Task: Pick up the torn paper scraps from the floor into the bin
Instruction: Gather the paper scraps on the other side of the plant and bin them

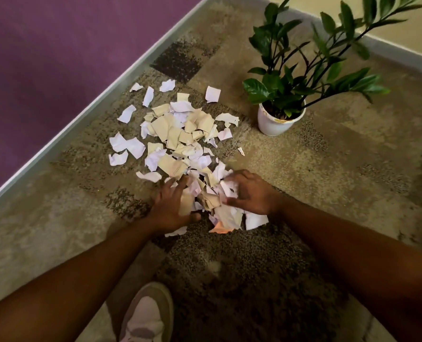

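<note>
Several torn white and tan paper scraps (177, 134) lie in a loose heap on the patterned carpet, with stray pieces spread towards the wall. My left hand (171, 206) and my right hand (251, 193) press in from both sides of the near end of the heap, fingers curled around a bunch of scraps (212, 201) held between them. A few loose pieces lie just under my wrists. No bin is in view.
A potted green plant in a white pot (277, 120) stands right of the heap. A purple wall with a pale skirting strip (81, 114) runs along the left. My white shoe (145, 314) is at the bottom edge.
</note>
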Motion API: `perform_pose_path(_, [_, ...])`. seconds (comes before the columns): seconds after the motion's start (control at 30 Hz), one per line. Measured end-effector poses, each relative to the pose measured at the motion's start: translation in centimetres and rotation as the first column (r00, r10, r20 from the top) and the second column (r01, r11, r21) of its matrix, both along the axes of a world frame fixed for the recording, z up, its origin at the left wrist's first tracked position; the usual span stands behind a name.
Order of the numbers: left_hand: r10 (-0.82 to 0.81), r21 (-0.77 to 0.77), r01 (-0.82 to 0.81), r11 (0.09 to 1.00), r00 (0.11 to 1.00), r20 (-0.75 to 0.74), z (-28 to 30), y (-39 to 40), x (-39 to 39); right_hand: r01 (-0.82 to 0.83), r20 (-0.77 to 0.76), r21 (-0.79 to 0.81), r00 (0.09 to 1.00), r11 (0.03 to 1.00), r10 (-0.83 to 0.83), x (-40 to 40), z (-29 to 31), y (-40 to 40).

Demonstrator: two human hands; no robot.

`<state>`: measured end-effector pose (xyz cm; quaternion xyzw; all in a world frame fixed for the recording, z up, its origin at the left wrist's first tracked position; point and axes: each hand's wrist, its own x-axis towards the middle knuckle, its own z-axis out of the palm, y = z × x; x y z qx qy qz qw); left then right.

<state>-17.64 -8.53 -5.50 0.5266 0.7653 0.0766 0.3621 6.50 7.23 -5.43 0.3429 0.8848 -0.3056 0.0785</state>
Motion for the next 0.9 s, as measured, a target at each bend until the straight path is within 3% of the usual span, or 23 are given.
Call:
perform_pose_path(0.1, [-0.005, -0.014, 0.004, 1.000, 0.995, -0.099, 0.6, -0.1, 0.6, 0.003, 0.068, -0.034, 0.998, 0.999, -0.001, 1.5, 1.8, 0.2])
perform_pose_path(0.27, [-0.177, -0.090, 0.161, 0.983, 0.961, -0.214, 1.7, 0.9, 4.5, -0.075, 0.177, -0.110, 0.980, 0.991, 0.094, 0.7, 2.2, -3.3])
perform_pose_path(0.4, [-0.146, -0.022, 0.147, 0.989, 0.942, -0.301, 0.8, 1.4, 6.2, 0.010, 0.252, 0.022, 0.968, 1.000, -0.015, -0.8, 1.3, -6.3])
perform_pose_path(0.53, [-0.084, 0.046, 0.101, 0.994, 0.954, -0.289, -0.1, 1.9, 5.5, 0.061, 0.206, 0.160, 0.974, 0.985, -0.094, -1.1, 0.7, -6.9])
perform_pose_path(0.7, [0.078, 0.152, -0.048, 0.987, 0.977, -0.198, -0.6, 2.6, 6.0, 0.082, 0.145, 0.183, 0.983, 0.980, -0.109, -1.2, 0.3, -6.7])
perform_pose_path(0.9, [0.105, 0.183, -0.085, 0.979, 0.989, -0.105, 0.0, 3.9, 6.1, 0.207, -0.154, 0.127, 0.970, 0.970, -0.187, -0.7, -1.7, -5.7])
